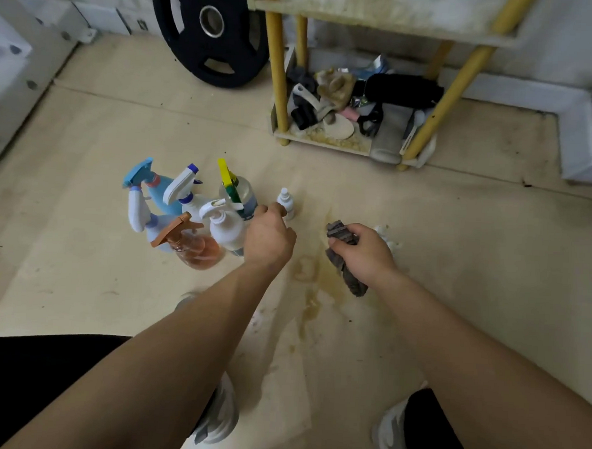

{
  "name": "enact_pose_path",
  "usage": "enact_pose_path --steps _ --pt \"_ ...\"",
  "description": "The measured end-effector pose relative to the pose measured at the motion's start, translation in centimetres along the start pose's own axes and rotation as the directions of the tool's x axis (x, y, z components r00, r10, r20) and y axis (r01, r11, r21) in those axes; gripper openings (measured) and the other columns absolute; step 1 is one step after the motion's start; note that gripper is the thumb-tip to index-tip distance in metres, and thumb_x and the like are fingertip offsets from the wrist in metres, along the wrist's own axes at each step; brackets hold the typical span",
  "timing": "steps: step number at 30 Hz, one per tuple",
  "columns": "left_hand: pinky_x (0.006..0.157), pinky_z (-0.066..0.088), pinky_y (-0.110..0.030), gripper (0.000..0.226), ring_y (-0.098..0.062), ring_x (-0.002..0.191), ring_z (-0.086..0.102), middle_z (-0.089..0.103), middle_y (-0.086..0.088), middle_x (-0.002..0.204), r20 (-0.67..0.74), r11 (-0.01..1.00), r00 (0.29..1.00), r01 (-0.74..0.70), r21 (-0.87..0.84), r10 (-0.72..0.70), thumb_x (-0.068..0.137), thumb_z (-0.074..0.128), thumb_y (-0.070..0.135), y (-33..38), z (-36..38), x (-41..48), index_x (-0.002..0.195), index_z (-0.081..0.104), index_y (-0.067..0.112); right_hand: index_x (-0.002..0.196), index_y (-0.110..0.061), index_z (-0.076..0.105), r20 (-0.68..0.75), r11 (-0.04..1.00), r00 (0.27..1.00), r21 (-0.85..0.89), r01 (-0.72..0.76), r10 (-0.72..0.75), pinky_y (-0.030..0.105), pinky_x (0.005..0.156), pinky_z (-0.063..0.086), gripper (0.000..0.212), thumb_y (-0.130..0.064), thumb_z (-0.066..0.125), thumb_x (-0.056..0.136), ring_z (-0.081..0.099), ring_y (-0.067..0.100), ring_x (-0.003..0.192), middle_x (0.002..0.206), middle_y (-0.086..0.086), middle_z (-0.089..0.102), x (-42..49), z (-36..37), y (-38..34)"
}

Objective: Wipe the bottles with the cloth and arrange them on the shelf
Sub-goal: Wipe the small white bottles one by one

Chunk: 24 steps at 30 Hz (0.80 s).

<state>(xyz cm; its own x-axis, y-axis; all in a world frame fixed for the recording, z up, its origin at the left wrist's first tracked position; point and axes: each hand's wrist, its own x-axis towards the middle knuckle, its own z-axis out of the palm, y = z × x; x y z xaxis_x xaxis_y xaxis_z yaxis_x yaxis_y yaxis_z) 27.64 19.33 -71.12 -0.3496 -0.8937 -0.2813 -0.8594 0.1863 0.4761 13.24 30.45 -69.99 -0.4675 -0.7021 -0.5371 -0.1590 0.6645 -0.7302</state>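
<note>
Grey cloth [342, 236] sits bunched in the right hand [365, 257], fingers clenched round its middle and one end hanging toward the floor [80, 264] — kept ready, I judge, so wiping can start as soon as a bottle comes up. The left hand [270, 238] reaches forward with curled fingers, their tips pinching the lower body of the small white bottle [286, 200], which stands upright just to the right of the cluster. It is the outermost one and the nearest to the cloth, which is likely why it is taken first. The other bottles [223, 234] — sprayers with blue, white, yellow and orange triggers, plus a white pump bottle — stand packed together on the floor, not yet wiped or shelved. The shelf [278, 69] stands well beyond them by the wall. Its bottom tier is crowded with odds and ends, while the tier above shows bare, stained board, the probable spot for wiped bottles.
</note>
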Motion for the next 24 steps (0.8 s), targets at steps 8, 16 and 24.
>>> enact_pose_path --steps 8,16,24 --pt "0.093 0.053 -0.039 0.044 -0.027 0.110 0.061 0.058 -0.009 0.130 0.310 0.996 0.950 -0.060 0.064 0.038 0.089 0.070 0.029 4.3 1.8 -2.0 0.130 0.058 0.017 0.104 -0.024 0.069 -0.006 0.996 0.999 -0.084 -0.039 0.039 0.035 0.087 0.053 0.014 -0.034 0.067 0.094 0.068 0.021 0.096 0.101 -0.001 0.072 -3.8 -4.1 3.3" --pt "0.081 0.044 -0.025 0.033 -0.020 0.101 0.062 0.066 -0.001 0.112 0.264 0.986 0.953 -0.125 -0.112 0.151 0.087 0.075 0.023 7.3 6.6 -0.9 0.118 0.065 0.016 0.096 -0.021 0.070 -0.091 0.985 0.981 0.009 -0.170 0.170 0.042 0.091 0.056 0.008 -0.028 0.069 0.093 0.071 0.024 0.092 0.093 0.001 0.075 -4.3 -7.2 9.8" --pt "0.075 0.043 -0.027 0.043 -0.016 0.084 0.056 0.062 -0.002 0.112 0.252 0.966 0.934 -0.226 -0.125 0.252 0.084 0.075 0.019 9.0 11.6 2.8 0.124 0.060 0.022 0.100 -0.022 0.066 -0.089 0.968 0.964 0.033 -0.248 0.250 0.038 0.074 0.055 0.007 -0.028 0.066 0.097 0.069 0.024 0.080 0.092 0.003 0.072 -1.8 -8.2 14.2"
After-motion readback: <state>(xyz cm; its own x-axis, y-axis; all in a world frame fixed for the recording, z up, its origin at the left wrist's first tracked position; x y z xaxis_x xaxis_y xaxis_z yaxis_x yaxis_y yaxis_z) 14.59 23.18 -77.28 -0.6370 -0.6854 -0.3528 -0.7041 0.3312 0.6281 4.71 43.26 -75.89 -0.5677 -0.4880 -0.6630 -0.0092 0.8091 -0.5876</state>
